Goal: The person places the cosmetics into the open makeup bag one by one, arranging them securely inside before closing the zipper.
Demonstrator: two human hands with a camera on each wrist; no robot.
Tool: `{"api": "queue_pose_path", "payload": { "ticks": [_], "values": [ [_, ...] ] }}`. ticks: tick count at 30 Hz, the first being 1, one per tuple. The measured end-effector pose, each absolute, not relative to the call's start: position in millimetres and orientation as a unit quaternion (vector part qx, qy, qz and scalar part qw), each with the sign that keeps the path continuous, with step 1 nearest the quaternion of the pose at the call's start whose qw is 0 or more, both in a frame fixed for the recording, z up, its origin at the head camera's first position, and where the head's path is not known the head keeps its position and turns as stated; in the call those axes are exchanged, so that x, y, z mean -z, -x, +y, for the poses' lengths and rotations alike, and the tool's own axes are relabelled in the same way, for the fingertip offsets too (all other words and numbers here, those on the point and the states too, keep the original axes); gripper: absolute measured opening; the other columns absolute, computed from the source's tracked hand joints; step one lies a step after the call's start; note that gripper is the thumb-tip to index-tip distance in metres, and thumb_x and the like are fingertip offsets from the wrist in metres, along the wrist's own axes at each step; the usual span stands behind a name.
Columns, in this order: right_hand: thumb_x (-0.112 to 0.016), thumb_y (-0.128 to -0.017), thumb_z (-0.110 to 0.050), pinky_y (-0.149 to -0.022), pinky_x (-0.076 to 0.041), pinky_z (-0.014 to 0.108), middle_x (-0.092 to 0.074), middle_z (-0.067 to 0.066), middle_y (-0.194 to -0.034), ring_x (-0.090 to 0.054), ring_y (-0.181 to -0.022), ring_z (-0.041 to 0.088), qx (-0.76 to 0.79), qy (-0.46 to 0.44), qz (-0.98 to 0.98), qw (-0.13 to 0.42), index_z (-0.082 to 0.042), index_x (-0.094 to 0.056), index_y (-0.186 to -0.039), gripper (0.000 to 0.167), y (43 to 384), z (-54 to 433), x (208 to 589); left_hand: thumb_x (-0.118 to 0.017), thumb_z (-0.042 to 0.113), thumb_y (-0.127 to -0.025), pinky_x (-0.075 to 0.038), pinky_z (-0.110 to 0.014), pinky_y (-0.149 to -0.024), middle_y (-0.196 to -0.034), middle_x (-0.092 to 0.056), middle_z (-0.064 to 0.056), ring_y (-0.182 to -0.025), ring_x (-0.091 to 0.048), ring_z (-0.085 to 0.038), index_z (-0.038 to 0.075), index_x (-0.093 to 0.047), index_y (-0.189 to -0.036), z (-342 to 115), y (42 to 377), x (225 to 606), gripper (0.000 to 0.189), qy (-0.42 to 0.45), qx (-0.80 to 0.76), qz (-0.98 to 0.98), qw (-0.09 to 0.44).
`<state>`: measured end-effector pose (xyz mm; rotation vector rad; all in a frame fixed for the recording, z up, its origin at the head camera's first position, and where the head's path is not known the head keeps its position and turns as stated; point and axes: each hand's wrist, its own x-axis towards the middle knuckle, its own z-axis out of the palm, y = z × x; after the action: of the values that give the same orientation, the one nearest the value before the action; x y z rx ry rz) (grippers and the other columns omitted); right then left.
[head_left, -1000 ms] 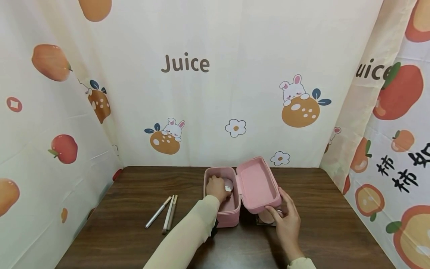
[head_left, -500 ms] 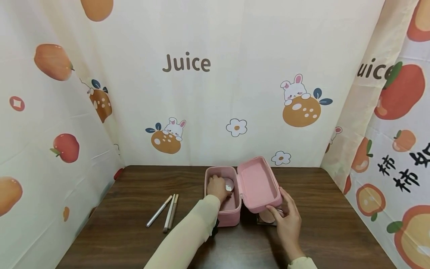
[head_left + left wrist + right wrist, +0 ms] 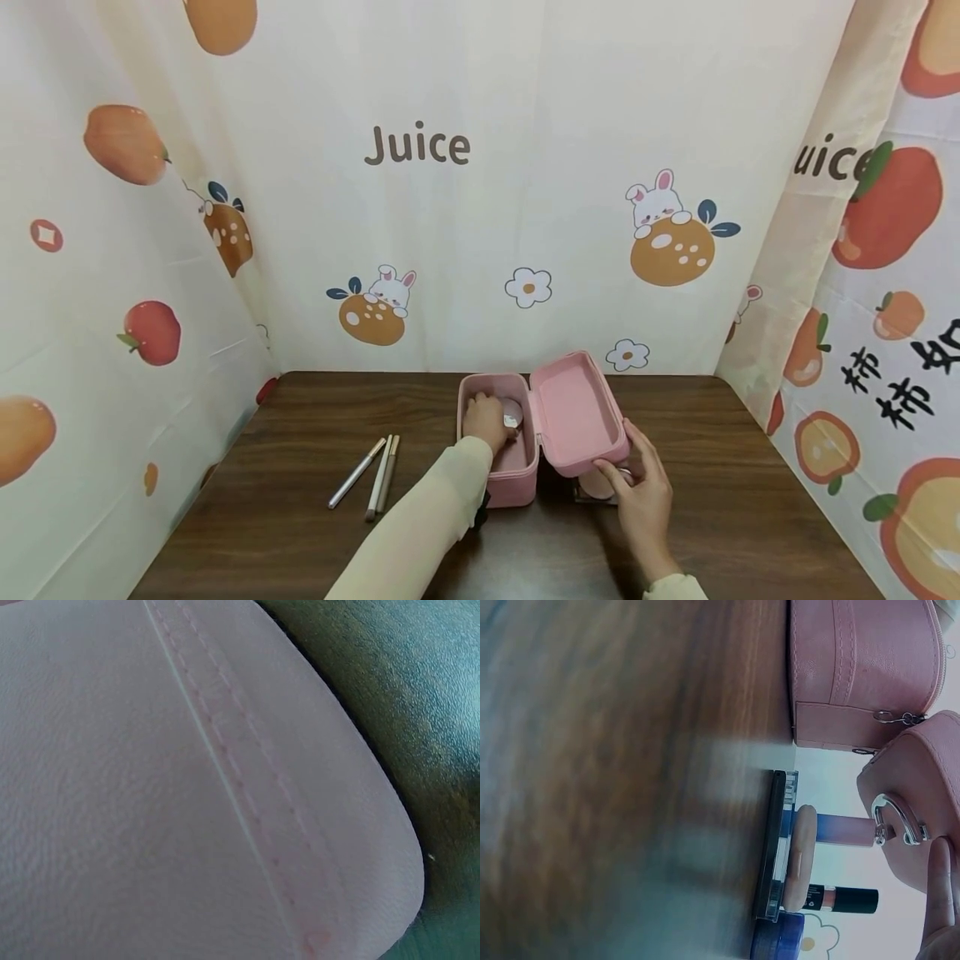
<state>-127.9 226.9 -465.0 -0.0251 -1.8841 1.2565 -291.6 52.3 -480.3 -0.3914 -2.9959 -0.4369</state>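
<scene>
A pink zip-up cosmetic case [image 3: 512,490] stands on the table with its lid [image 3: 576,408] swung out to the right. My left hand [image 3: 486,418] reaches down inside the case, fingers and thumb bent at a small round pinkish thing [image 3: 512,412] with a white label; part of it is hidden by the hand. At the lid's right corner, my right hand [image 3: 647,492] grips the edge, thumb in front and fingers along the side. The right wrist view shows a fingertip [image 3: 940,881] near the lid's silver handle [image 3: 897,817]. The stitched case wall [image 3: 150,787] fills most of the left wrist view.
Several makeup brushes [image 3: 382,479] lie left of the case. Beneath the raised lid are a flat dark-based palette [image 3: 772,844], a beige round puff [image 3: 801,859], a pinkish tube [image 3: 845,830], a black-capped tube [image 3: 855,900] and a blue jar [image 3: 780,937]. Printed curtains [image 3: 450,217] surround the table.
Both hands, the case and its lid hold nearly the same position throughout. Only the head view shifts slightly.
</scene>
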Motion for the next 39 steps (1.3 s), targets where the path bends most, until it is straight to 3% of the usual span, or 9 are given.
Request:
{"api": "queue_pose_path", "payload": {
  "ticks": [7, 14, 17, 25, 39],
  "values": [
    [-0.077, -0.068, 0.019, -0.068, -0.051, 0.009, -0.057, 0.026, -0.132, -0.062, -0.087, -0.008, -0.505, -0.004, -0.752, 0.424, 0.007, -0.056, -0.132, 0.068, 128.7, 227.9, 465.9, -0.089, 0.041, -0.068, -0.049, -0.042, -0.092, -0.098, -0.063, -0.018, -0.097, -0.061, -0.033, -0.005, -0.070, -0.103, 51.1, 290.0, 479.1, 0.061, 0.144, 0.121, -0.979, 0.078],
    [-0.075, -0.069, 0.020, -0.069, -0.052, 0.010, -0.056, 0.027, -0.131, -0.063, -0.089, -0.007, -0.515, -0.013, -0.744, 0.425, 0.008, -0.056, -0.132, 0.067, 128.6, 227.7, 466.6, -0.088, 0.044, -0.069, -0.054, -0.043, -0.085, -0.100, -0.060, -0.019, -0.094, -0.063, -0.035, -0.006, -0.067, -0.108, 49.7, 285.2, 475.2, 0.066, 0.130, 0.159, -0.978, 0.047],
    [-0.075, -0.069, 0.021, -0.069, -0.052, 0.010, -0.056, 0.028, -0.131, -0.064, -0.087, -0.006, -0.517, -0.012, -0.745, 0.421, 0.008, -0.056, -0.132, 0.068, 128.8, 227.7, 466.3, -0.087, 0.046, -0.070, -0.054, -0.043, -0.084, -0.098, -0.061, -0.018, -0.093, -0.063, -0.035, -0.005, -0.067, -0.107, 49.4, 284.8, 475.1, 0.066, 0.131, 0.153, -0.978, 0.058],
    [-0.077, -0.071, 0.015, -0.069, -0.053, 0.012, -0.057, 0.023, -0.134, -0.064, -0.085, -0.006, -0.509, 0.008, -0.761, 0.403, 0.005, -0.056, -0.134, 0.067, 127.7, 229.6, 464.5, -0.083, 0.042, -0.076, -0.055, -0.040, -0.081, -0.097, -0.064, -0.016, -0.094, -0.063, -0.032, -0.001, -0.067, -0.108, 49.1, 284.0, 470.4, 0.056, 0.140, 0.147, -0.974, 0.101],
    [-0.076, -0.067, 0.021, -0.067, -0.051, 0.009, -0.057, 0.029, -0.129, -0.063, -0.084, -0.009, -0.496, -0.007, -0.752, 0.434, 0.009, -0.057, -0.130, 0.067, 128.1, 228.6, 463.4, -0.069, 0.030, -0.092, -0.056, -0.038, -0.084, -0.109, -0.068, -0.009, -0.103, -0.065, -0.024, 0.007, -0.066, -0.123, 20.0, 288.1, 446.4, 0.039, 0.163, 0.282, -0.930, 0.169]
  ]
}}
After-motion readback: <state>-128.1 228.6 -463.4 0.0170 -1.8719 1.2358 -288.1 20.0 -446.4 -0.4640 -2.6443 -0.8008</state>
